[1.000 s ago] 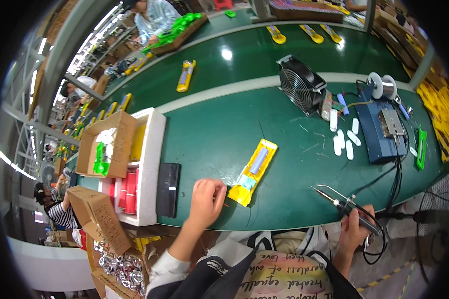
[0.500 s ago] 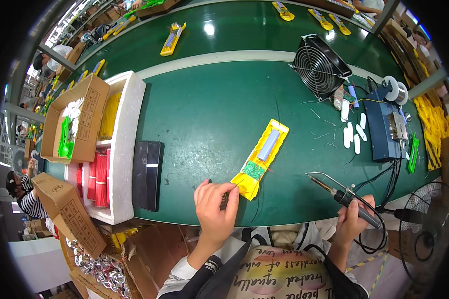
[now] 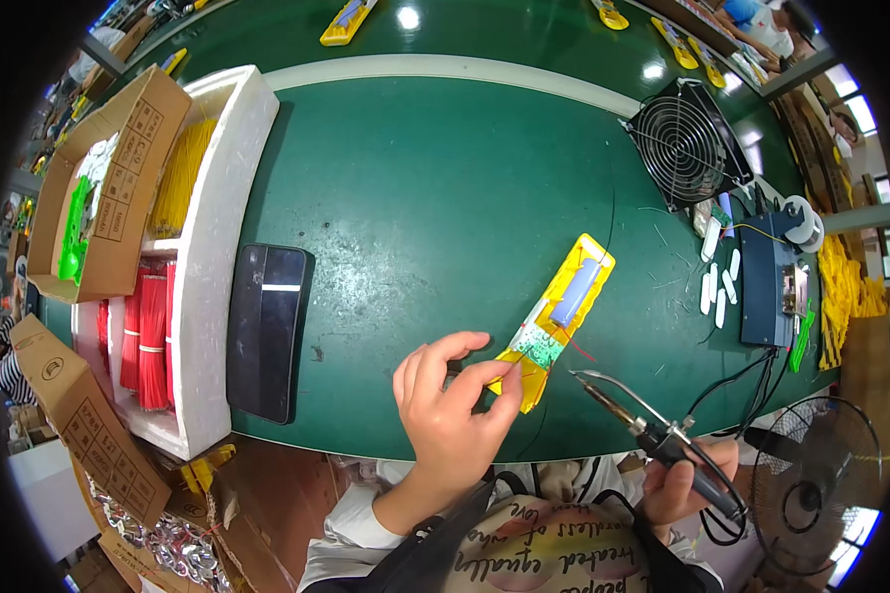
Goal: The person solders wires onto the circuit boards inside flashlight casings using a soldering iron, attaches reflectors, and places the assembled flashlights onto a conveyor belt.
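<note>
The open yellow plastic casing, carrying a lilac cylindrical battery and a small green circuit board, lies slantwise on the dark green desk. At its near end the left hand has thumb and forefinger drawn together; I cannot tell what they pinch. The right hand grips a black-handled soldering iron, its tip just beside the casing, where a thin red wire juts into the gap between. A black cable loops beside that hand, near a black wire-caged fan. On the left, a flat black phone lies beside a white foam box of red wire bundles and yellow wires, partly covered by a brown cardboard box. White oblong pieces crowd the blue metal soldering station, with a square black fan beyond.
</note>
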Demonstrator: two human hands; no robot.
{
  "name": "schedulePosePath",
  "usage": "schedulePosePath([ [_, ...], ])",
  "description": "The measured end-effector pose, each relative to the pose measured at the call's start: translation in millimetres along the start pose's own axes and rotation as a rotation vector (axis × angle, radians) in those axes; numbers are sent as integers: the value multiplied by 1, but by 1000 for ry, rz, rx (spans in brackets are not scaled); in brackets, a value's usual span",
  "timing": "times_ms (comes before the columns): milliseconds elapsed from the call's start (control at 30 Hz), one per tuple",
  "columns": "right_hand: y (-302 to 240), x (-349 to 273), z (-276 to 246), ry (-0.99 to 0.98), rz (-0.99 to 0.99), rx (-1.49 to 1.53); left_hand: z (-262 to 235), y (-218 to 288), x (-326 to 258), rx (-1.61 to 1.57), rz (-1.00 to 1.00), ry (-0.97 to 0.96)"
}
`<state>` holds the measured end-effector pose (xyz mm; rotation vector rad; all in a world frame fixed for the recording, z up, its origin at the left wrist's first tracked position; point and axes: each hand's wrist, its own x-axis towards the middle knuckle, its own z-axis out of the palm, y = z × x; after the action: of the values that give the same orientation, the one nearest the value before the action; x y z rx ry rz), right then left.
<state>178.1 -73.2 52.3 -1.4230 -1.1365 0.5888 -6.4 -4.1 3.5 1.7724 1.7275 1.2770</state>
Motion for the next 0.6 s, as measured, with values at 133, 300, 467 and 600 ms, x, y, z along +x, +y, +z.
schedulePosePath([
  [133, 0, 3, 12, -137, -23, 41, 0, 2, 1, -3, -9, -3],
  [300, 10, 3, 20, -170, -9, 20, -1, 5, 4, 1, -12, -7],
  [467, 14, 4, 22, -146, 55, 58, -2, 8, 7, -4, -36, -44],
  [600, 14, 6, 23, -146, 81, 82, -2, 12, 11, 4, -35, -76],
])
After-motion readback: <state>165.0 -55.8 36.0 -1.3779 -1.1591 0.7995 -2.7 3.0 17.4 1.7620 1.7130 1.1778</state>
